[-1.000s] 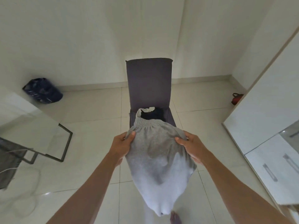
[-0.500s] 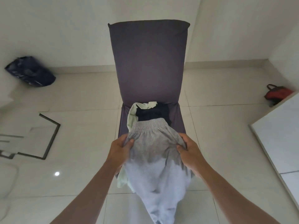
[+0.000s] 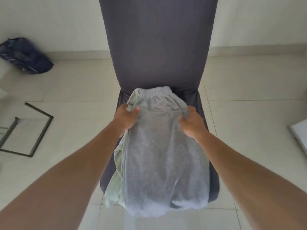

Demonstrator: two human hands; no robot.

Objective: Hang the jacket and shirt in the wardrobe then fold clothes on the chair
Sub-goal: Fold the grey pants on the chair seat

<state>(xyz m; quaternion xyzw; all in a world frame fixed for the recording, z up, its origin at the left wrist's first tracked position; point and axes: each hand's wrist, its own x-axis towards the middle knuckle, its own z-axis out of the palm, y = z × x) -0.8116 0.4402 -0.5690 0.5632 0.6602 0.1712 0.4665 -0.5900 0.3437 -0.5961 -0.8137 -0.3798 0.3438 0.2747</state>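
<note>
Moved: chair is filling much more of the view than 0.5 s ago, its top edge now cut off by the frame; grey pants are lying further up the seat, waistband now at the backrest base and covering the black garment that was showing there before. Both hands have gone fwd w/ the cloth.
Pants: spreading flat along the seat, elastic waistband at the far end, lower part drooping over the front edge twd the floor.
Green cloth: lying under the pants, poking out along their left side and hanging off the seat front-left.
L hand: fingers curling round the left edge of the pants just below the waistband, pinching grey and green fabric together; thumb lying on top.
R hand: gripping the right edge of the pants opposite the left hand, fingers curled in, fabric bunching at the fingertips.
Chair: dark grey cover, backrest upright, facing the person, seat mostly hidden by clothes.
Floor: pale tiles.
Bag: dark blue, sitting by the wall far left, well apart from the chair.
Frame: dark metal, glass-topped, lying low at left; more I can't tell.
Panel: white edge showing at far right.
</note>
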